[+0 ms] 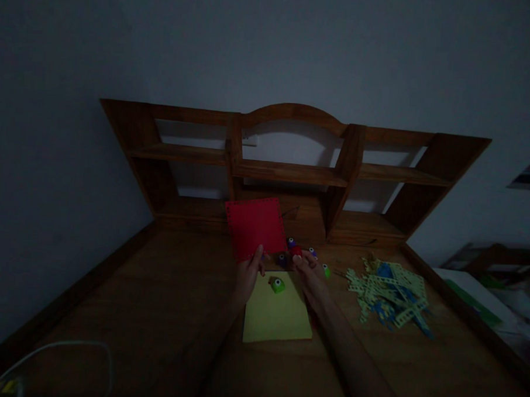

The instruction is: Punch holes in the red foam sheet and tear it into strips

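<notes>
My left hand [248, 275] grips the lower edge of a square red sheet [255, 226] with small holes along its border, tilted up above the desk. Between the fingers of my right hand [312, 276] is a small red toy with an eye [296, 252]. Beneath both hands lies a pale yellow square sheet [278, 316], and a green one-eyed toy [277, 285] sits near its top edge. Purple one-eyed toys [282, 259] and another green one [326, 271] stand around my right hand.
A pile of pale green and blue perforated strips [392, 292] lies to the right. Behind the desk [155, 299] rises a wooden shelf unit [288, 173] against the wall. A white cable [80, 344] loops at the lower left. The room is dim.
</notes>
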A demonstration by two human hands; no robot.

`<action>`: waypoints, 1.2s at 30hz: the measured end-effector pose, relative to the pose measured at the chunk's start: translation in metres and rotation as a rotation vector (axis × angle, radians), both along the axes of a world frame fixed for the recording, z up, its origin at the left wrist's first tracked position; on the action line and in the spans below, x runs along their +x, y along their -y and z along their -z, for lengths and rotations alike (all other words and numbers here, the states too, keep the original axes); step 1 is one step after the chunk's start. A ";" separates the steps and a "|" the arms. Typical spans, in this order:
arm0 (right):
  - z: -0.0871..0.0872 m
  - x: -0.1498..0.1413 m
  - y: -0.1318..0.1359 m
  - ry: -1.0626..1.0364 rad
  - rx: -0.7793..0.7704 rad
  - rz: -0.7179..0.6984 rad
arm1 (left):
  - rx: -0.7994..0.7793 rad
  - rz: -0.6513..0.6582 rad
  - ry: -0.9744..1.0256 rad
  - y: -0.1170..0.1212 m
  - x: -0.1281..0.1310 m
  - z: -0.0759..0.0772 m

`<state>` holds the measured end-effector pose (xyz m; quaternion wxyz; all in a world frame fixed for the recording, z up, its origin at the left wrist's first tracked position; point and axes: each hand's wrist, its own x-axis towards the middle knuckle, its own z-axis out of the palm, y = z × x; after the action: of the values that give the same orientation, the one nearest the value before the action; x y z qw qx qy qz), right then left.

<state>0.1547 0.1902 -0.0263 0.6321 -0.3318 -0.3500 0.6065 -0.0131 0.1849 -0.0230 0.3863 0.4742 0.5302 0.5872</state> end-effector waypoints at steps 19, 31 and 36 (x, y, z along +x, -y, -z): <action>0.013 -0.016 0.005 0.281 0.070 -0.097 | -0.059 0.143 0.028 0.009 0.009 -0.006; -0.002 -0.017 0.012 0.399 0.168 0.080 | -0.088 0.072 -0.026 0.012 0.012 -0.007; 0.003 -0.016 0.013 0.632 0.235 0.207 | -0.091 0.049 -0.010 0.015 0.013 -0.012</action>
<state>0.1385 0.1772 -0.0294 0.5845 -0.4619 -0.5603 0.3620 -0.0005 0.1697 -0.0114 0.4190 0.4721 0.5464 0.5505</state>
